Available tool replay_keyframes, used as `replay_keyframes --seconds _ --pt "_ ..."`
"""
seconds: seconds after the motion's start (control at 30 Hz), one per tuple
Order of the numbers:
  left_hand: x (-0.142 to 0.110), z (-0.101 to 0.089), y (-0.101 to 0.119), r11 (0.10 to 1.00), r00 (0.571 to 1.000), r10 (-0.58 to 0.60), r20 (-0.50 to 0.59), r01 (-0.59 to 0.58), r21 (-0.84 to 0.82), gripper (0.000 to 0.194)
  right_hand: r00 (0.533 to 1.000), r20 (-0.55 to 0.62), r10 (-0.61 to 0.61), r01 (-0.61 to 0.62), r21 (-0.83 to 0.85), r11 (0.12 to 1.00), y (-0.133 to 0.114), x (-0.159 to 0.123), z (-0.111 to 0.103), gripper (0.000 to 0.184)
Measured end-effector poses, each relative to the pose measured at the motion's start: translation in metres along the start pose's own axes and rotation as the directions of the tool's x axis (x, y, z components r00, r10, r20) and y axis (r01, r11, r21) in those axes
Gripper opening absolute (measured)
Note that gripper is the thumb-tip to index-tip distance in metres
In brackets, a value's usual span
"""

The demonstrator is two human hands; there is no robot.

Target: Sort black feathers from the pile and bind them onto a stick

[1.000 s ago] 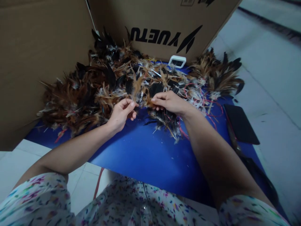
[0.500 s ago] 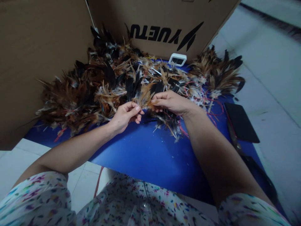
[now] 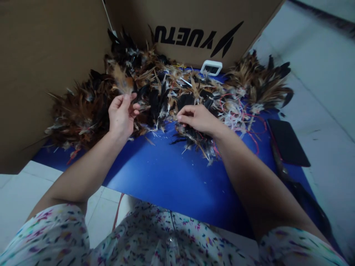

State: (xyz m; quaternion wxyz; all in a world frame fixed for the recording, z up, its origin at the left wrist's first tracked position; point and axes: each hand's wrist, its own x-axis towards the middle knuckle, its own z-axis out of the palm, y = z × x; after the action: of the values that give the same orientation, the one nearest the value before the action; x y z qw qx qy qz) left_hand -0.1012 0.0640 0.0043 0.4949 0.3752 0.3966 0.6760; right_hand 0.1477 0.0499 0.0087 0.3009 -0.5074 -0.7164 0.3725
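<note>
My left hand pinches a light brown tuft of feathers by its pale base, tips pointing up, in front of the brown feather pile. My right hand is closed, thumb against fingertips, at the near edge of the pile. Whether anything sits in that pinch is too small to make out. Beneath it lie dark feathers with pale quills. To its right is a tangle of white and pink string.
Cardboard box walls stand behind and to the left. A white-framed gadget leans at the back. On the right of the blue tabletop are a feather bundle, a black phone and a dark strap-like object.
My left hand has moved left and upward, carrying the light brown tuft away from my right hand. The right hand has stayed almost in place.
</note>
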Motion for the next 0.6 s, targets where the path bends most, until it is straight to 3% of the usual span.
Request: replay_keyframes --seconds 0.1,0.23,0.37,0.5,0.6 --pt "0.002 -0.003 0.000 1.000 1.000 -0.031 -0.005 0.031 -0.005 0.026 0.992 -0.035 -0.122 0.112 -0.201 0.973 -0.001 -0.003 0.012 0.009" --pt "-0.008 0.006 0.000 0.992 0.992 -0.127 0.006 0.127 -0.011 0.029 0.959 0.038 -0.283 0.267 -0.465 0.844 -0.007 -0.008 0.030 0.035" --pt "-0.018 0.014 0.002 0.981 0.979 -0.192 0.068 0.192 0.016 0.032 0.950 0.080 -0.300 0.273 -0.677 0.684 -0.014 -0.002 0.043 0.047" --pt "-0.025 0.018 0.000 0.975 0.964 -0.223 0.146 0.220 0.038 0.033 0.947 0.109 -0.301 0.267 -0.786 0.558 -0.018 0.016 0.052 0.038" --pt "-0.029 0.018 -0.002 0.971 0.953 -0.240 0.187 0.235 0.049 0.033 0.938 0.127 -0.323 0.295 -0.784 0.547 -0.015 0.025 0.054 0.032"
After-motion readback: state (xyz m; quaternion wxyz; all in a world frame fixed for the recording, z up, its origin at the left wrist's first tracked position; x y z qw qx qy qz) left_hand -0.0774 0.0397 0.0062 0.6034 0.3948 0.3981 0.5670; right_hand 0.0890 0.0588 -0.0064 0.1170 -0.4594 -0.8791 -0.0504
